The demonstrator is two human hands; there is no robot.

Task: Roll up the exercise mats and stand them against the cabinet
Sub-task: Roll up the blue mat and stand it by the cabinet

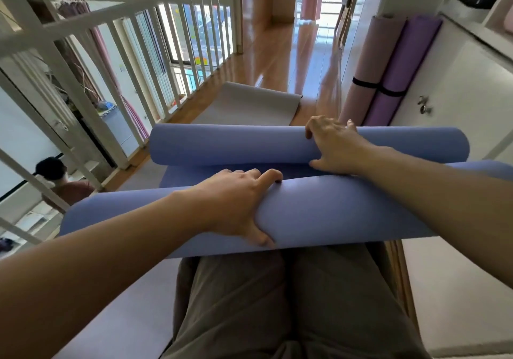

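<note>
A blue exercise mat (333,214) is held up in front of my legs, curled at both ends. My left hand (238,206) grips the near curl, fingers over the top and thumb below. My right hand (333,145) holds the far roll (222,145), fingers wrapped over it. A grey mat (249,103) lies flat on the wooden floor beyond. Standing rolled against the white cabinet (458,86) are a pink mat (369,53) and a purple mat (405,59), each bound by a black strap.
A white railing (155,39) runs along the left, with a drop to a lower floor where a person (55,172) sits. The wooden floor corridor (291,47) stretches ahead. A handle (424,104) sits on the cabinet door.
</note>
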